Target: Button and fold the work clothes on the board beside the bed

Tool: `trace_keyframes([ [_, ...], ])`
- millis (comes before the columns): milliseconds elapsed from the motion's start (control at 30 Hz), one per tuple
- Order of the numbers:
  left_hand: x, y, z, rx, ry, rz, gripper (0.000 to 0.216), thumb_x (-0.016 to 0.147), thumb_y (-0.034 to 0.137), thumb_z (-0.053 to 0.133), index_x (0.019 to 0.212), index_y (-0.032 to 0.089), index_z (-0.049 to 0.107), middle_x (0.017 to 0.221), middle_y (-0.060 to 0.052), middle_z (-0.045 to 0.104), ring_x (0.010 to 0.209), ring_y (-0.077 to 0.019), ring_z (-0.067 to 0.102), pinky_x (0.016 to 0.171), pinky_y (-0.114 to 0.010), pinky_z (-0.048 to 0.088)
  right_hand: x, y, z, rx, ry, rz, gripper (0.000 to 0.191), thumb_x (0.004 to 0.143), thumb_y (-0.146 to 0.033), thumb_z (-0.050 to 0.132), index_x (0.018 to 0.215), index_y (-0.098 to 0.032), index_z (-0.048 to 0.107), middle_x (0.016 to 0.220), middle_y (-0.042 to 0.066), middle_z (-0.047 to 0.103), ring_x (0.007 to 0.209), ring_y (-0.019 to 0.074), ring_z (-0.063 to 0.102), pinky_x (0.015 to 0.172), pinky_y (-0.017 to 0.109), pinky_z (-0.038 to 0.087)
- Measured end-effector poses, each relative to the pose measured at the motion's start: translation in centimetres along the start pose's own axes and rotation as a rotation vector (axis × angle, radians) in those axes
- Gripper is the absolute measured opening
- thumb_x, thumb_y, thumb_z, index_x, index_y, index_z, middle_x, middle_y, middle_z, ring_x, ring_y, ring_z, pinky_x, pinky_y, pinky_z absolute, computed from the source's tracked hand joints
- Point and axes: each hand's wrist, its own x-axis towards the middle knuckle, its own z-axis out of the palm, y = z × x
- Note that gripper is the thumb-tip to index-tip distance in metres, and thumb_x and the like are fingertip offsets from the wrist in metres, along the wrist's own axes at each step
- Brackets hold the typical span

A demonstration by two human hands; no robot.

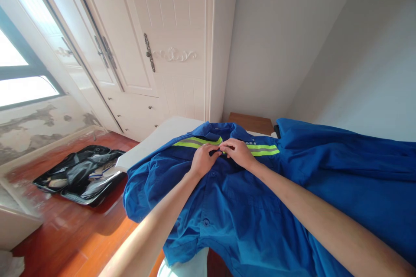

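Note:
A blue work jacket (247, 212) lies spread out with its collar (238, 131) at the far side. Yellow-green and grey reflective strips (264, 150) cross its chest, and buttons (206, 223) run down the front. My left hand (203, 159) pinches the front edge at chest height. Close against it, my right hand (238, 152) grips the same edge, the fingertips of both nearly touching. Whatever small part sits between the fingers is hidden.
Under the jacket is a white tabletop (152, 140). More blue cloth (351, 173) stretches out to the right. An open black suitcase (78, 201) with things inside lies on the red wooden floor (61, 242). A white wardrobe (182, 21) stands behind, beside a brown wooden piece (251, 122).

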Motion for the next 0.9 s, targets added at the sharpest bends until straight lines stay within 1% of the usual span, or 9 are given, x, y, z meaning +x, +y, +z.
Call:
trace_keyframes([
  [133, 0.1, -0.3, 0.1, -0.035, 0.022, -0.040, 0.008, 0.080, 0.022, 0.071, 0.087, 0.021, 0.075, 0.088, -0.003, 0.074, 0.081, -0.0179, 0.066, 0.079, -0.029, 0.051, 0.2, 0.2, 0.0, -0.192, 0.070, -0.141, 0.015, 0.088, -0.028, 0.061, 0.090, -0.022, 0.074, 0.089, 0.004, 0.061, 0.082, 0.0163, 0.060, 0.078, 0.029, 0.050],
  [200, 0.1, -0.6, 0.2, -0.068, 0.059, -0.088, 0.009, 0.076, 0.023, 0.075, 0.084, 0.020, 0.074, 0.084, -0.002, 0.073, 0.076, -0.0165, 0.065, 0.074, -0.028, 0.051, 0.1, 0.1, -0.1, -0.272, 0.061, -0.197, 0.017, 0.091, -0.028, 0.057, 0.094, -0.023, 0.073, 0.096, 0.005, 0.061, 0.087, 0.0165, 0.060, 0.083, 0.029, 0.048],
  [300, 0.1, -0.8, 0.4, -0.110, 0.096, -0.134, 0.011, 0.072, 0.024, 0.078, 0.079, 0.018, 0.073, 0.078, -0.001, 0.072, 0.068, -0.0144, 0.063, 0.068, -0.025, 0.050, 0.0, -0.2, -0.3, -0.312, -0.010, -0.247, 0.021, 0.095, -0.029, 0.051, 0.098, -0.023, 0.071, 0.106, 0.005, 0.062, 0.093, 0.0166, 0.061, 0.086, 0.028, 0.047],
  [400, 0.1, -0.8, 0.4, -0.117, 0.100, -0.139, 0.010, 0.073, 0.027, 0.077, 0.076, 0.018, 0.072, 0.075, 0.000, 0.071, 0.066, -0.0137, 0.062, 0.065, -0.025, 0.048, -0.1, -0.5, -0.6, -0.322, -0.058, -0.277, 0.022, 0.097, -0.028, 0.048, 0.099, -0.023, 0.069, 0.109, 0.004, 0.064, 0.096, 0.0166, 0.062, 0.086, 0.027, 0.047],
  [500, 0.1, -0.7, 0.3, -0.108, 0.099, -0.139, 0.009, 0.075, 0.027, 0.075, 0.073, 0.018, 0.072, 0.072, 0.000, 0.070, 0.065, -0.0134, 0.061, 0.064, -0.025, 0.048, -0.2, -0.7, -0.7, -0.361, -0.075, -0.303, 0.023, 0.098, -0.028, 0.046, 0.099, -0.023, 0.069, 0.118, 0.004, 0.063, 0.099, 0.0171, 0.062, 0.086, 0.028, 0.046],
  [567, 0.1, -0.7, 0.3, -0.108, 0.094, -0.127, 0.008, 0.076, 0.027, 0.074, 0.074, 0.019, 0.072, 0.073, 0.000, 0.071, 0.066, -0.0136, 0.062, 0.066, -0.025, 0.048, -0.1, -0.7, -0.7, -0.366, -0.096, -0.305, 0.024, 0.098, -0.026, 0.045, 0.100, -0.023, 0.068, 0.117, 0.004, 0.064, 0.100, 0.0170, 0.062, 0.087, 0.028, 0.046],
  [700, 0.1, -0.8, 0.4, -0.122, 0.092, -0.104, 0.006, 0.077, 0.025, 0.073, 0.076, 0.019, 0.074, 0.076, -0.001, 0.071, 0.070, -0.0143, 0.063, 0.069, -0.026, 0.050, 0.0, -0.7, -0.6, -0.315, -0.084, -0.228, 0.019, 0.095, -0.023, 0.048, 0.093, -0.021, 0.067, 0.099, 0.004, 0.067, 0.090, 0.0165, 0.063, 0.081, 0.027, 0.046],
  [833, 0.1, -0.9, 0.4, -0.133, 0.083, -0.093, 0.003, 0.077, 0.021, 0.072, 0.078, 0.020, 0.075, 0.078, -0.001, 0.072, 0.072, -0.0149, 0.064, 0.072, -0.027, 0.051, 0.2, -0.8, -0.4, -0.180, -0.089, -0.070, 0.015, 0.093, -0.023, 0.048, 0.087, -0.018, 0.061, 0.089, 0.001, 0.065, 0.058, 0.0101, 0.060, 0.067, 0.025, 0.047],
  [900, 0.1, -0.8, 0.4, -0.141, 0.078, -0.075, 0.004, 0.077, 0.019, 0.072, 0.080, 0.021, 0.075, 0.080, -0.001, 0.072, 0.074, -0.0152, 0.065, 0.074, -0.027, 0.051, 0.3, -1.0, -0.3, -0.116, -0.091, -0.013, 0.014, 0.092, -0.021, 0.048, 0.086, -0.018, 0.059, 0.080, -0.001, 0.065, 0.050, 0.0090, 0.058, 0.065, 0.025, 0.047],
])
